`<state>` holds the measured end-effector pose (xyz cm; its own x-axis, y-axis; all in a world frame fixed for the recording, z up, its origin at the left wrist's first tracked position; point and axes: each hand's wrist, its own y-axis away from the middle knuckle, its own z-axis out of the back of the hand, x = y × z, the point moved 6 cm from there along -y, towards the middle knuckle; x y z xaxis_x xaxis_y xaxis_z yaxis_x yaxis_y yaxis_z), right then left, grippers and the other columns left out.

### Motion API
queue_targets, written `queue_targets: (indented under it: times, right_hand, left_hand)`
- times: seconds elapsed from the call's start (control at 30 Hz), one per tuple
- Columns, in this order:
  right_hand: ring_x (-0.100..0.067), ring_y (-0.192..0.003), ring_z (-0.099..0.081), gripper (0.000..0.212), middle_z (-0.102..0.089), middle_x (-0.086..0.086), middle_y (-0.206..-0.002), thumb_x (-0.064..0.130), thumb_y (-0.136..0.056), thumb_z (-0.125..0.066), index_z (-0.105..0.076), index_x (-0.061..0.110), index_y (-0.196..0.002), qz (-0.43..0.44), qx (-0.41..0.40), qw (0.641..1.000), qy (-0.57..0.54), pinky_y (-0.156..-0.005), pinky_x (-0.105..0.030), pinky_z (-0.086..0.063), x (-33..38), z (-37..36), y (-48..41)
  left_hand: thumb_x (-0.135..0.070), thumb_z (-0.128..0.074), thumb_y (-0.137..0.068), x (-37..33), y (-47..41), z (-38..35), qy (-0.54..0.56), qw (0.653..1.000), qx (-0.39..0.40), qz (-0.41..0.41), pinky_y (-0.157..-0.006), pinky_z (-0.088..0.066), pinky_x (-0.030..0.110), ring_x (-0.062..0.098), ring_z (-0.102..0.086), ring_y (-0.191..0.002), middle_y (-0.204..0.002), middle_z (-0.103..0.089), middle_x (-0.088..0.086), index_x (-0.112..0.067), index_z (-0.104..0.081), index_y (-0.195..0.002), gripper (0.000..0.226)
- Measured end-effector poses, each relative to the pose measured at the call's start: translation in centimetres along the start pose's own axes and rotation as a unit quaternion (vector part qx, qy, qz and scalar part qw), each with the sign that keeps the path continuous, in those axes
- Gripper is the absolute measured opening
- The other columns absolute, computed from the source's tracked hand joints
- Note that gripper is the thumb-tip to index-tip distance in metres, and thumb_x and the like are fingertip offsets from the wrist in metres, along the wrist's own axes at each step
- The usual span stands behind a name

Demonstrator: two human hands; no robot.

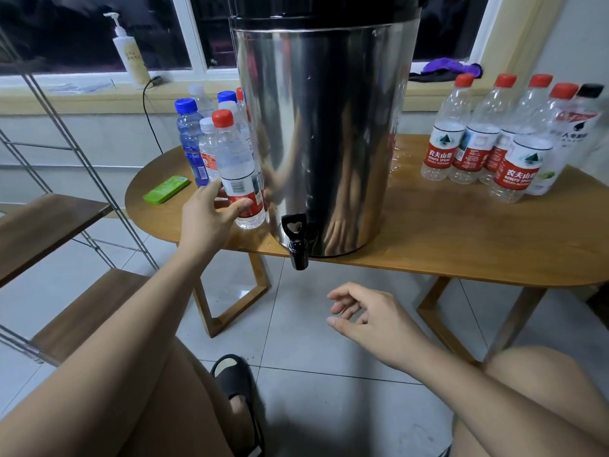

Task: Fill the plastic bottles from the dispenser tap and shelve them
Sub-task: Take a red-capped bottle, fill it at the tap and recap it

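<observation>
Left hand [211, 216] is curled round the red-capped bottle [235, 159] on the surface [461, 232], 9 o'clock of the dispenser [323, 127]; right hand [372, 311] hangs slack, empty. Shelving is judged in hand; a lift to the shelf [49, 222] is required

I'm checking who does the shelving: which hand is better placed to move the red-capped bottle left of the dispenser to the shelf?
Probably the left hand: it holds the red-capped bottle, and the shelf stands on that side. The right hand hangs empty below the tap.
</observation>
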<state>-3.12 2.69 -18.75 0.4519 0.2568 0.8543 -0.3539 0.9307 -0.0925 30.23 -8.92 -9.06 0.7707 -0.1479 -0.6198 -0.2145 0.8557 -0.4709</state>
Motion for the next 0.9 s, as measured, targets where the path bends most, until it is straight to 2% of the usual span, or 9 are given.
queue_targets:
  times: [0.17,0.27,0.37,0.43,0.5,0.6,0.67,0.8,0.9]
  right_hand:
    - [-0.012,-0.092,-0.072,0.024,-0.074,0.016,-0.100,0.023,-0.093,-0.083,-0.073,0.037,-0.110,0.011,-0.045,0.999,-0.014,-0.076,-0.030,-0.058,0.0,1.6,-0.5]
    - [-0.011,-0.089,-0.072,0.022,-0.075,0.014,-0.098,0.022,-0.094,-0.084,-0.074,0.036,-0.109,0.015,-0.086,0.996,-0.028,-0.076,-0.023,-0.054,-0.2,3.6,-1.0]
    - [-0.011,-0.083,-0.070,0.020,-0.077,0.010,-0.094,0.019,-0.093,-0.085,-0.076,0.031,-0.106,0.014,-0.144,0.989,-0.043,-0.076,-0.019,-0.052,-0.2,6.2,-1.6]
    - [-0.011,-0.079,-0.069,0.019,-0.076,0.011,-0.093,0.020,-0.092,-0.085,-0.076,0.031,-0.104,0.005,-0.179,0.983,-0.045,-0.078,-0.024,-0.055,-0.3,8.2,-2.0]
    - [-0.010,-0.080,-0.069,0.017,-0.076,0.013,-0.093,0.024,-0.093,-0.085,-0.075,0.032,-0.104,-0.005,-0.203,0.978,-0.038,-0.082,-0.035,-0.060,-0.6,10.5,-2.2]
    - [-0.017,-0.086,-0.074,0.014,-0.077,0.009,-0.093,0.025,-0.094,-0.084,-0.076,0.031,-0.103,-0.011,-0.251,0.968,-0.027,-0.083,-0.045,-0.064,-0.9,14.5,-2.3]
    - [-0.016,-0.087,-0.075,0.013,-0.077,0.010,-0.091,0.024,-0.093,-0.084,-0.075,0.030,-0.101,-0.022,-0.293,0.956,-0.014,-0.083,-0.047,-0.065,-1.6,17.5,-2.4]
    - [-0.018,-0.084,-0.076,0.019,-0.076,0.008,-0.090,0.035,-0.089,-0.085,-0.072,0.032,-0.101,-0.065,-0.397,0.915,0.018,-0.081,-0.049,-0.065,-4.4,23.9,-2.5]
    - [-0.015,-0.087,-0.073,0.027,-0.074,0.010,-0.092,0.036,-0.088,-0.085,-0.069,0.027,-0.108,-0.097,-0.468,0.877,0.046,-0.085,-0.044,-0.063,-6.4,28.0,-2.8]
  left_hand:
    - [-0.051,-0.084,-0.092,0.8,3.1,0.3,0.055,0.996,0.021,0.066,-0.088,-0.064,0.043,0.009,-0.072,-0.097,-0.105,-0.076,-0.009,-0.025,-0.070,-0.129,0.047]
    - [-0.051,-0.084,-0.092,0.6,5.3,0.2,0.076,0.992,0.045,0.089,-0.086,-0.065,0.047,0.009,-0.074,-0.091,-0.098,-0.077,-0.011,-0.029,-0.069,-0.120,0.039]
    - [-0.048,-0.084,-0.092,-0.7,7.6,-0.5,0.086,0.990,0.085,0.079,-0.085,-0.062,0.040,0.007,-0.073,-0.092,-0.096,-0.078,-0.010,-0.030,-0.071,-0.115,0.032]
    - [-0.042,-0.083,-0.095,-1.8,9.2,-1.4,0.095,0.986,0.120,0.073,-0.082,-0.060,0.038,0.006,-0.071,-0.087,-0.092,-0.077,-0.008,-0.029,-0.073,-0.109,0.022]
    - [-0.038,-0.080,-0.098,-2.8,10.5,-2.3,0.090,0.982,0.154,0.067,-0.078,-0.057,0.035,0.007,-0.069,-0.084,-0.089,-0.076,-0.008,-0.028,-0.075,-0.102,0.012]
    - [-0.035,-0.078,-0.099,-3.7,11.6,-3.6,0.092,0.974,0.198,0.064,-0.072,-0.056,0.034,0.011,-0.071,-0.079,-0.086,-0.077,-0.005,-0.024,-0.076,-0.097,0.012]
    - [-0.034,-0.077,-0.099,-4.4,11.6,-4.3,0.092,0.971,0.215,0.055,-0.074,-0.057,0.036,0.017,-0.072,-0.081,-0.084,-0.077,-0.003,-0.023,-0.076,-0.095,0.012]
    - [-0.036,-0.079,-0.098,-4.8,11.5,-5.7,0.060,0.973,0.223,0.019,-0.065,-0.048,0.030,0.007,-0.061,-0.069,-0.074,-0.070,-0.013,-0.023,-0.072,-0.089,0.017]
    - [-0.042,-0.077,-0.098,-5.0,11.6,-6.6,0.044,0.972,0.230,0.002,-0.075,-0.058,0.041,0.011,-0.069,-0.080,-0.082,-0.074,-0.007,-0.027,-0.072,-0.093,0.016]
